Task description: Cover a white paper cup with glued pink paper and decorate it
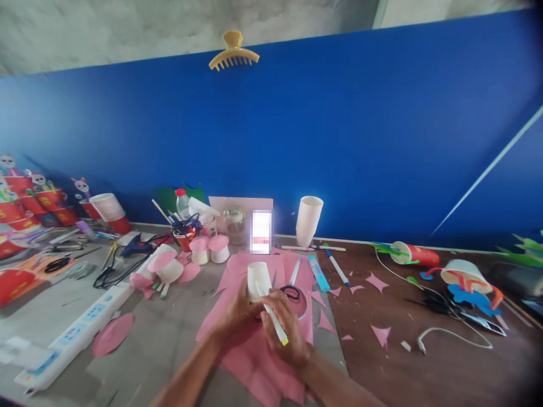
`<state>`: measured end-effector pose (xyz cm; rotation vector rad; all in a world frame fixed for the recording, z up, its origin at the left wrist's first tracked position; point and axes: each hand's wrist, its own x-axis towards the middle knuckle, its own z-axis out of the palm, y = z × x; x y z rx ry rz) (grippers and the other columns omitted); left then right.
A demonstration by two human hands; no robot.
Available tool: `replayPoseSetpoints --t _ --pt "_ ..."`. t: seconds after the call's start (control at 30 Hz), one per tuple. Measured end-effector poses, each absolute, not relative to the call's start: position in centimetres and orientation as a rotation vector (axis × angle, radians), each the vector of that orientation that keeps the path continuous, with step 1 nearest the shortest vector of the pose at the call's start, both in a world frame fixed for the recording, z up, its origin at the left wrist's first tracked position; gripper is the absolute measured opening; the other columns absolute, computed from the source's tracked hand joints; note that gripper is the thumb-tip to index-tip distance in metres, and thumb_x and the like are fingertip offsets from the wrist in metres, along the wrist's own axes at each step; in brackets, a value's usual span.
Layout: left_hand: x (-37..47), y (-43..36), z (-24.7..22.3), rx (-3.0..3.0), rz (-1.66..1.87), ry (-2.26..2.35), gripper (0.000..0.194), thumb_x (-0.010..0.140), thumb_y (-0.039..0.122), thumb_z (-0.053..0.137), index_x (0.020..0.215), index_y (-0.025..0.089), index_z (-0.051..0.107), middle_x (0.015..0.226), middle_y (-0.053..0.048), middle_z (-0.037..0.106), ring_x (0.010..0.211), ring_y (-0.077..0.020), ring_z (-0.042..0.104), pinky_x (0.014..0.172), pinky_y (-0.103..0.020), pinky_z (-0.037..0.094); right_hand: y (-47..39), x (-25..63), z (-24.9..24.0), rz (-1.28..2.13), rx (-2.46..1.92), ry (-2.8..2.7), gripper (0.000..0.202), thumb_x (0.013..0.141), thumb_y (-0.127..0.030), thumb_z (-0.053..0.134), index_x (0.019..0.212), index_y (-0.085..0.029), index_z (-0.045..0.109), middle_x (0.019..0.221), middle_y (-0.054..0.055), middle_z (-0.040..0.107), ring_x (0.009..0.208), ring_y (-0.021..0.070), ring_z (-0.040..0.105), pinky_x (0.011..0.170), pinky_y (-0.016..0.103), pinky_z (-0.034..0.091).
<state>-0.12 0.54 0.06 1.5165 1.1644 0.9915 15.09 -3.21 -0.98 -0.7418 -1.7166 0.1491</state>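
Note:
A white paper cup is held upside down by my left hand, whose fingers wrap round its left and lower side. My right hand grips a white marker with a yellow end, its tip side up against the cup. Both hands are over pink paper spread on the table. Just right of the cup lie scissors with dark handles, partly hidden by my right hand. A lit phone screen stands upright behind the cup.
Stacked white cups stand near the blue wall. Pink scraps, markers and a cable lie on the right. A power strip, pink-topped cups and a pen holder are on the left. Decorated red cups line the far left.

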Motion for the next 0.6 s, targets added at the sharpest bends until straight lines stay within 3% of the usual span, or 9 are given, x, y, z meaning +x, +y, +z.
replayPoseSetpoints --t 0.17,0.6 --pt "0.1 0.3 0.4 1.529 0.997 1.169 0.047 0.074 0.041 0.071 0.110 0.018 0.052 0.095 -0.005 0.065 0.083 -0.0215 0.060 0.070 -0.032 0.052 -3.2 15.1 -1.0 0.153 -0.762 -1.730 0.031 0.090 -0.010 0.052 0.117 -0.022 0.060 0.099 0.009 0.070 0.099 0.0262 0.067 0.087 0.044 0.059" --pt "0.2 0.1 0.7 1.453 1.037 1.131 0.048 0.072 0.039 0.079 0.108 0.015 0.057 0.086 -0.007 0.069 0.078 -0.0238 0.064 0.066 -0.032 0.053 -3.2 15.1 -1.2 0.168 -0.758 -1.704 0.030 0.091 -0.011 0.049 0.117 -0.022 0.060 0.099 0.009 0.070 0.102 0.0256 0.067 0.088 0.041 0.060"
